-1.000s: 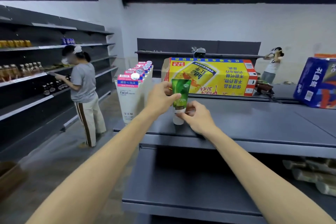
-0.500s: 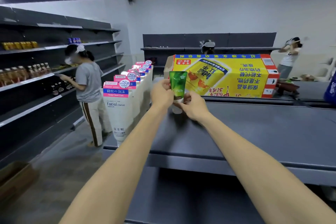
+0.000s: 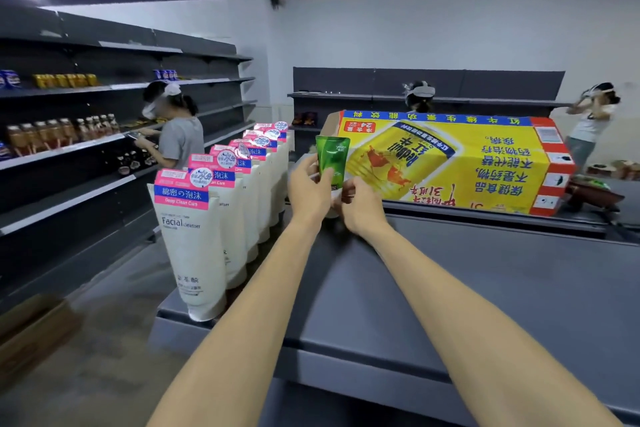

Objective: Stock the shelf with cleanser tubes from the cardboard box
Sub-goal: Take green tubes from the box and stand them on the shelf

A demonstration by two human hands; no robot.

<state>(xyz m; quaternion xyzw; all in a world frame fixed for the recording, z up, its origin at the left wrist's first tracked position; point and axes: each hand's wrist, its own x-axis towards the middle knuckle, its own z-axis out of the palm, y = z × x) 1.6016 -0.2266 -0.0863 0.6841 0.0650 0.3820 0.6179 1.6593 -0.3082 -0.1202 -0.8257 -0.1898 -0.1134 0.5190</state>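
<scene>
A green cleanser tube stands cap-down near the back of the grey shelf top. My left hand grips its left side and my right hand pinches its lower part from the right; the cap is hidden behind my fingers. A row of several white facial cleanser tubes with pink headers runs along the shelf's left edge. A yellow cardboard box lies across the back of the shelf, just behind the tube.
A person in a grey shirt works at the dark wall shelves on the left. Two more people stand behind the box. A brown cardboard box sits on the floor at lower left.
Both hands carried the green tube farther back on the shelf toward the yellow box. My view moved closer and leftward, so the white tube row looks larger.
</scene>
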